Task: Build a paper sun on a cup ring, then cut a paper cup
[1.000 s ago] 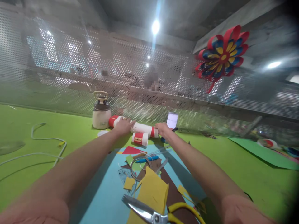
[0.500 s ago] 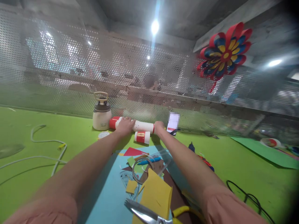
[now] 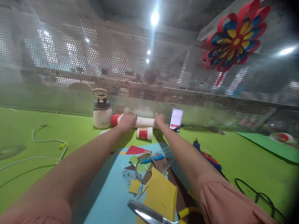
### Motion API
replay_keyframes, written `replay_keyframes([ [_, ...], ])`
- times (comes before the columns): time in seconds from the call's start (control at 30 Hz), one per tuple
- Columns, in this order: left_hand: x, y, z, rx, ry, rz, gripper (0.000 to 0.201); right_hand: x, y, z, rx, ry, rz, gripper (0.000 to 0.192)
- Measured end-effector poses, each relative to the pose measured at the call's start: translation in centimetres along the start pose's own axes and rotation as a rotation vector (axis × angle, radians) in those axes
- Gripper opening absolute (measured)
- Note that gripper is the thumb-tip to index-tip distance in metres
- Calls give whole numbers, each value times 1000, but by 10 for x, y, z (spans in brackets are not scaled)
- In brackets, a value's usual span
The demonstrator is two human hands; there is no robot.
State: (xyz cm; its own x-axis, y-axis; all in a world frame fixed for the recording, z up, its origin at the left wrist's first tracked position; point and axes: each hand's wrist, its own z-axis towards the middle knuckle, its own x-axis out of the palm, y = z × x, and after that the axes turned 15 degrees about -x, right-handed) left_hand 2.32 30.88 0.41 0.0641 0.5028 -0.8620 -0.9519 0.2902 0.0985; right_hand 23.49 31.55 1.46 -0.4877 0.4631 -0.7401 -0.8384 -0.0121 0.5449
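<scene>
Green table (image 3: pixel 46 124) bearing one light-blue sheet (image 3: pixel 109 199) strewn with paper scraps. At its far edge, against the mesh, one long white roll (image 3: pixel 143 122) with red ends; left hand (image 3: pixel 127 121) and right hand (image 3: pixel 160 119) rest on it, whether clasped cannot be told. One cream jug (image 3: pixel 102 113), contents hidden. One short red-and-white tube (image 3: pixel 144 133) lies just before the roll.

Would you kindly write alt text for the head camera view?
Both hands, left hand and right hand, rest on a long white tube lying across the far green table. Nearer lie a short tube, paper scraps and scissors.
</scene>
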Motion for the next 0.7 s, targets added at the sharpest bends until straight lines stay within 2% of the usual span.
replay_keyframes([
  [0.1,-8,3,-5,-15,-9,-7,35,-15,-1,-3,-29,6,-115,33],
  [0.23,-20,5,-16,-24,36,-24,35,-38,-2,-18,-125,142,-197,31],
  [0.37,-36,2,-29,-13,164,-49,35,-54,0,-52,-225,329,-198,31],
  [0.47,-53,2,-42,23,299,-72,34,-63,0,-83,-271,410,-160,31],
  [0.6,-82,10,-64,86,460,-118,34,-67,3,-117,-254,422,-46,29],
  [0.7,-103,16,-86,88,506,-179,33,-59,15,-133,-203,361,88,31],
])
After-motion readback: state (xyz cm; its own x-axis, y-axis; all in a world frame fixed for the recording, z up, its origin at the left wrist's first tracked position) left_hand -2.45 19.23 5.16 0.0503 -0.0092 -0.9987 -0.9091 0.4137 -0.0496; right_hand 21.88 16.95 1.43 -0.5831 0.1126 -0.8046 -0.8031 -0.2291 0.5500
